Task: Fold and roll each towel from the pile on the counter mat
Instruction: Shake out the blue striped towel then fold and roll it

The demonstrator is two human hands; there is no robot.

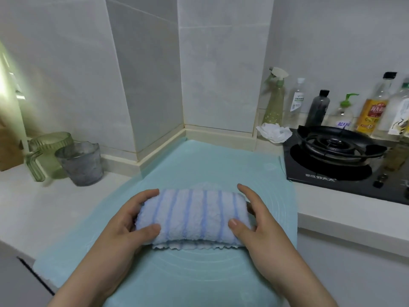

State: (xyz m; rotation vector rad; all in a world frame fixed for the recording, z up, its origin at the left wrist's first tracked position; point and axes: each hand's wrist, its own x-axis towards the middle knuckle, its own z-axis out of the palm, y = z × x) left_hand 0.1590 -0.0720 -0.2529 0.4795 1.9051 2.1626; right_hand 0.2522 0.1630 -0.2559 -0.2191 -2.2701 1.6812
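Note:
A pale blue towel with darker blue stripes lies rolled up in the middle of the light teal counter mat. Its scalloped loose edge sticks out along the near side of the roll. My left hand grips the roll's left end, thumb on top and fingers curled behind it. My right hand holds the right end the same way. No pile of other towels is in view.
A green ribbed mug and a grey glass cup stand on the white counter at left. A black gas stove lies right of the mat, with a crumpled white cloth and several bottles behind it.

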